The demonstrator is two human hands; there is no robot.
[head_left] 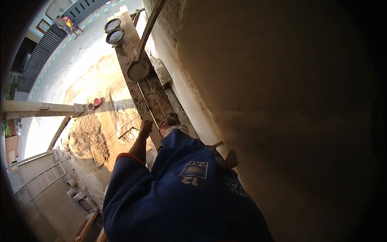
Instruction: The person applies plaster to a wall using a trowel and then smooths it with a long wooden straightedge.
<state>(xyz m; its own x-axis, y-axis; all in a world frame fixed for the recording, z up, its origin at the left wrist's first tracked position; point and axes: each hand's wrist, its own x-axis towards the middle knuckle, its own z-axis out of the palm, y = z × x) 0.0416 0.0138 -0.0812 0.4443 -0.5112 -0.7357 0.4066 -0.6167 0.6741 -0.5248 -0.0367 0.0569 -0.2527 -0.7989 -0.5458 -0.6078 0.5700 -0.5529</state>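
Note:
My left hand [146, 126] hangs beside the plank walkway, fingers closed around a thin, angled tool [127, 132]. It may be a trowel seen edge-on; its exact kind does not show. Below me, a foot [164, 128] and a dark, rough lump [172, 118] show on the planks [155, 97]. On the right side of my blue shirt [173, 177], a short stub [218, 144] and a dark, blade-like shape [231, 159] stick out near the wall. My right hand cannot be made out there; the shirt and shadow hide it.
A round mortar pan [138, 71] sits on the planks, with two buckets [115, 37] [112, 25] farther along. A slanting pole [150, 30] crosses the walkway. The plastered wall [290, 113] rises close on the right. Sand [86, 139] lies below left.

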